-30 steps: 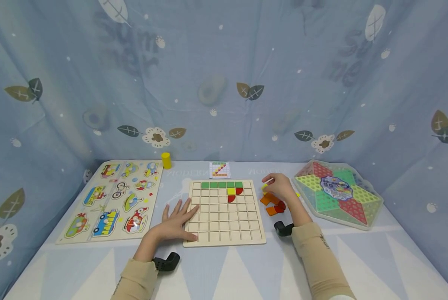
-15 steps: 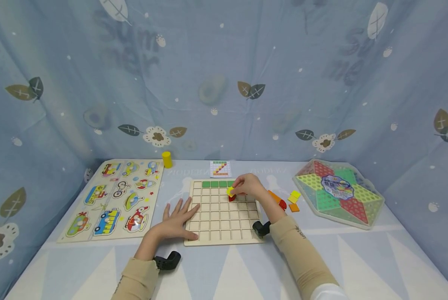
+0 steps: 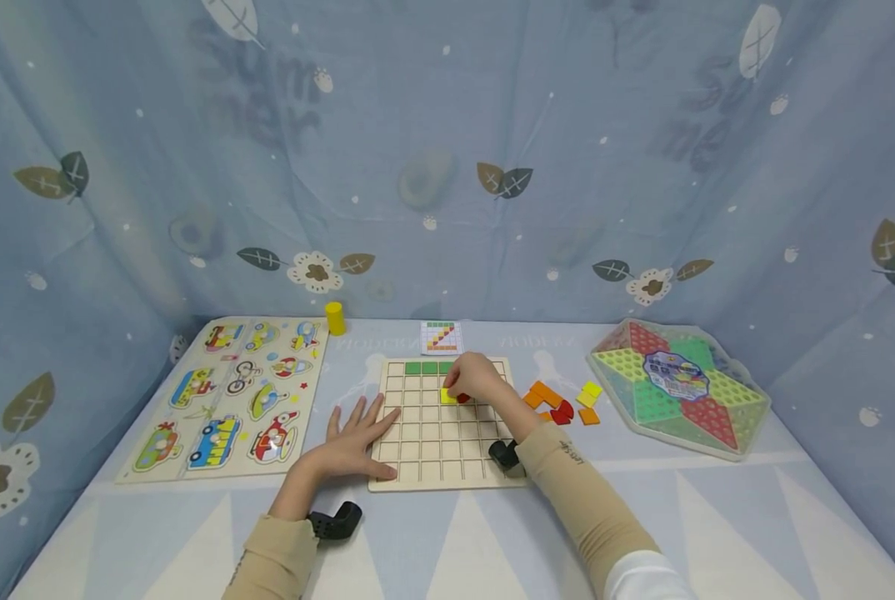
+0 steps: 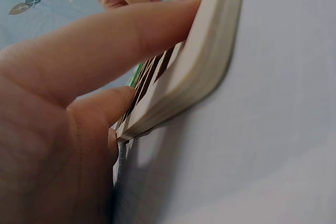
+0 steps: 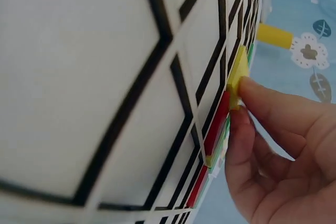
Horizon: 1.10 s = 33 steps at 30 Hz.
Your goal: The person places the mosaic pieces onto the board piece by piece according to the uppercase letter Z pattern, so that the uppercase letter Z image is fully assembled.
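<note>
A wooden grid board [image 3: 455, 454] lies flat in front of me. My left hand [image 3: 352, 447] rests with spread fingers on its left edge, the thumb [image 4: 157, 22] lying over the rim in the left wrist view. My right hand [image 3: 477, 377] pinches a yellow square tile [image 5: 239, 72] between thumb and index finger. The tile sits tilted at a cell just left of a red quarter-circle piece [image 5: 216, 124]. Green square tiles [image 3: 421, 367] line the board's top row, partly hidden by the right hand.
Right of the board lie loose orange tiles [image 3: 545, 392], red pieces [image 3: 562, 412] and yellow tiles [image 3: 589, 393]. A pattern card [image 3: 442, 338] is behind the board. A vehicle puzzle [image 3: 226, 400] and yellow cylinder [image 3: 335, 318] stand left, a clear-lidded game box [image 3: 676, 387] right.
My right hand has come from the loose pieces leftward onto the board with a yellow tile, then shifted slightly further left and lowered it to the grid. The left hand stays put.
</note>
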Each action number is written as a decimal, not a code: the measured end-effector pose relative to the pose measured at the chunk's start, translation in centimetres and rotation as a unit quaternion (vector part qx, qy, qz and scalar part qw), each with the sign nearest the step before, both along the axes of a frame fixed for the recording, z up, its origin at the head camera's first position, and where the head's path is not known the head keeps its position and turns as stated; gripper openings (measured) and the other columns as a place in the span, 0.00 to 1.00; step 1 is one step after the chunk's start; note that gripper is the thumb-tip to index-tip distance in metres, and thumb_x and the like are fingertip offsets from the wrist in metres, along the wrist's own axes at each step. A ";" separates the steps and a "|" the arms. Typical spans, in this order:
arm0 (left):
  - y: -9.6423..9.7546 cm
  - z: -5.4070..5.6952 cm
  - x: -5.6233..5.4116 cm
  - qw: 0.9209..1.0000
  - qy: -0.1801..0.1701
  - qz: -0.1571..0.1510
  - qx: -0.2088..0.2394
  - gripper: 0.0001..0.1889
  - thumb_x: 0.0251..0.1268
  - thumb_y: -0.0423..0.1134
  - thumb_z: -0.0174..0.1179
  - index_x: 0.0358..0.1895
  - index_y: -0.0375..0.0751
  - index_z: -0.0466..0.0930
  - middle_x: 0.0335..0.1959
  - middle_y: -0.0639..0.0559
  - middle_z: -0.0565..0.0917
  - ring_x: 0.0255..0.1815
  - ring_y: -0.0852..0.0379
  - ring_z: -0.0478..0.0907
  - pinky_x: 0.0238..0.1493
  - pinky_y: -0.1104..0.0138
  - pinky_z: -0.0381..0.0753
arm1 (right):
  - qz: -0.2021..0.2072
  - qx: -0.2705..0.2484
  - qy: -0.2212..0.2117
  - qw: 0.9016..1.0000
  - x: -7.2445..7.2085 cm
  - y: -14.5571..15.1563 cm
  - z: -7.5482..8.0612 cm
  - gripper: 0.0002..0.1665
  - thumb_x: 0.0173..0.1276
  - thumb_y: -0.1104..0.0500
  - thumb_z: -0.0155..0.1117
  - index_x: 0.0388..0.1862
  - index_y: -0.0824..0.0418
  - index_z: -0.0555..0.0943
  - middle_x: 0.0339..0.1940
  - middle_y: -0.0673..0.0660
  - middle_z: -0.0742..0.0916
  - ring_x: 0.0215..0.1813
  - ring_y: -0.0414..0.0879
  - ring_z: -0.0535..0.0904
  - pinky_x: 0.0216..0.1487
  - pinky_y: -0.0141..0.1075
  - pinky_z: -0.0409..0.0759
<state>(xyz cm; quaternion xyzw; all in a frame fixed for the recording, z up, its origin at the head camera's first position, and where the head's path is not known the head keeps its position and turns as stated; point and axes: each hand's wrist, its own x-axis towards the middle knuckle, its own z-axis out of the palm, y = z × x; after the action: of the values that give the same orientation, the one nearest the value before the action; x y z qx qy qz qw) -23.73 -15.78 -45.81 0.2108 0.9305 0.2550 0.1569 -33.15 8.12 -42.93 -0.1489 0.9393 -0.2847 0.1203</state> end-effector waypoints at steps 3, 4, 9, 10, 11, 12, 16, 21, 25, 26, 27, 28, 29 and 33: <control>0.0 0.1 0.1 1.000 0.000 0.002 -0.002 0.52 0.44 0.60 0.65 0.73 0.46 0.51 0.74 0.40 0.38 0.73 0.38 0.27 0.63 0.40 0.19 | -0.009 0.000 0.007 1.000 0.1 -0.1 -0.1 0.02 0.54 0.63 0.70 0.27 0.56 0.85 0.28 0.51 0.84 0.32 0.45 0.78 0.34 0.35 0.78; 0.0 0.1 0.0 1.000 0.001 0.001 -0.002 0.52 0.44 0.60 0.65 0.72 0.45 0.51 0.74 0.40 0.39 0.73 0.38 0.27 0.63 0.40 0.19 | -0.012 -0.005 0.011 1.000 0.3 0.0 0.0 0.02 0.54 0.63 0.70 0.27 0.57 0.85 0.28 0.51 0.84 0.31 0.44 0.77 0.33 0.34 0.78; 0.1 0.1 0.0 1.000 0.001 0.003 -0.003 0.52 0.43 0.59 0.66 0.72 0.46 0.51 0.75 0.40 0.39 0.73 0.38 0.28 0.63 0.41 0.20 | -0.024 -0.047 0.021 0.998 0.8 1.4 0.6 0.03 0.55 0.63 0.69 0.30 0.60 0.84 0.28 0.52 0.83 0.30 0.44 0.75 0.31 0.32 0.75; 0.1 0.1 0.0 1.000 0.001 0.003 -0.002 0.51 0.43 0.59 0.66 0.72 0.46 0.52 0.75 0.40 0.39 0.73 0.38 0.28 0.63 0.41 0.19 | -0.029 -0.059 0.020 0.998 0.8 1.8 0.7 0.04 0.55 0.64 0.69 0.31 0.61 0.84 0.29 0.52 0.83 0.30 0.44 0.75 0.31 0.33 0.75; 0.1 0.0 0.0 1.000 0.002 0.002 -0.001 0.51 0.43 0.59 0.66 0.72 0.46 0.52 0.74 0.40 0.39 0.73 0.38 0.28 0.63 0.41 0.19 | -0.034 -0.069 0.020 0.997 1.0 2.2 0.8 0.05 0.55 0.64 0.69 0.32 0.62 0.84 0.29 0.53 0.83 0.31 0.44 0.75 0.32 0.33 0.75; 0.1 0.0 0.0 1.000 0.002 0.001 -0.001 0.51 0.44 0.59 0.66 0.72 0.46 0.51 0.74 0.40 0.39 0.73 0.38 0.28 0.63 0.41 0.19 | -0.042 -0.081 0.017 0.996 1.1 2.6 1.0 0.06 0.55 0.65 0.69 0.33 0.63 0.84 0.30 0.53 0.83 0.31 0.45 0.76 0.32 0.34 0.76; 0.0 0.0 0.1 1.000 0.002 -0.001 -0.002 0.51 0.44 0.59 0.65 0.73 0.46 0.51 0.74 0.40 0.39 0.73 0.38 0.28 0.63 0.41 0.19 | -0.073 -0.121 0.009 0.990 1.7 4.3 1.2 0.09 0.55 0.65 0.68 0.37 0.65 0.84 0.32 0.55 0.84 0.33 0.46 0.76 0.36 0.38 0.77; -0.1 0.0 0.0 1.000 0.002 -0.003 0.001 0.52 0.44 0.59 0.66 0.72 0.45 0.51 0.74 0.39 0.39 0.73 0.37 0.28 0.63 0.40 0.20 | -0.119 -0.148 -0.003 0.982 2.1 6.7 0.8 0.10 0.56 0.63 0.68 0.39 0.63 0.83 0.34 0.55 0.84 0.37 0.47 0.76 0.39 0.39 0.76; 0.0 0.0 0.0 1.000 0.002 -0.002 0.002 0.52 0.43 0.59 0.66 0.73 0.45 0.51 0.74 0.39 0.39 0.73 0.37 0.28 0.63 0.40 0.20 | -0.157 -0.160 -0.020 0.974 2.6 8.7 0.4 0.12 0.58 0.62 0.66 0.42 0.62 0.82 0.40 0.57 0.84 0.38 0.48 0.77 0.40 0.39 0.78; 0.0 0.0 0.0 1.000 0.002 -0.002 0.000 0.52 0.44 0.59 0.65 0.73 0.45 0.51 0.74 0.39 0.38 0.73 0.37 0.28 0.63 0.40 0.20 | -0.166 -0.161 -0.021 0.973 2.8 9.1 0.4 0.13 0.58 0.62 0.66 0.42 0.62 0.82 0.41 0.58 0.84 0.38 0.48 0.78 0.40 0.40 0.79; -0.1 0.0 0.0 1.000 0.002 -0.002 0.001 0.52 0.44 0.59 0.65 0.73 0.45 0.50 0.74 0.39 0.38 0.73 0.37 0.28 0.63 0.40 0.20 | -0.175 -0.163 -0.023 0.971 3.0 9.6 0.4 0.13 0.58 0.62 0.66 0.44 0.63 0.82 0.42 0.58 0.84 0.39 0.48 0.78 0.41 0.40 0.79; -0.1 0.0 0.0 1.000 0.003 -0.002 0.001 0.52 0.44 0.59 0.66 0.73 0.45 0.51 0.74 0.39 0.38 0.73 0.37 0.28 0.63 0.40 0.20 | -0.184 -0.167 -0.024 0.968 3.2 10.1 0.5 0.14 0.59 0.62 0.65 0.45 0.63 0.81 0.44 0.59 0.83 0.40 0.49 0.79 0.42 0.40 0.79; 0.0 0.0 0.0 1.000 0.003 -0.002 -0.001 0.52 0.44 0.59 0.65 0.73 0.45 0.50 0.74 0.39 0.38 0.73 0.37 0.28 0.63 0.40 0.20 | -0.193 -0.169 -0.023 0.966 3.4 10.6 0.6 0.15 0.59 0.63 0.65 0.45 0.64 0.81 0.45 0.60 0.83 0.40 0.50 0.79 0.43 0.40 0.79; 0.0 0.1 0.0 1.000 0.002 -0.003 0.006 0.52 0.44 0.58 0.66 0.72 0.44 0.51 0.74 0.38 0.38 0.73 0.36 0.28 0.62 0.40 0.20 | -0.219 -0.158 -0.023 0.963 4.0 12.4 0.7 0.15 0.60 0.65 0.62 0.47 0.67 0.80 0.48 0.64 0.82 0.45 0.53 0.78 0.47 0.43 0.78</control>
<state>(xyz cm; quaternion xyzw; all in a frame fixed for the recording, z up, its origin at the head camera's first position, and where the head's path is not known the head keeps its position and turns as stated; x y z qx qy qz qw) -23.68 -15.80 -45.69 0.2151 0.9287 0.2595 0.1545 -29.14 20.56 -42.22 0.0496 0.8889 -0.4525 0.0519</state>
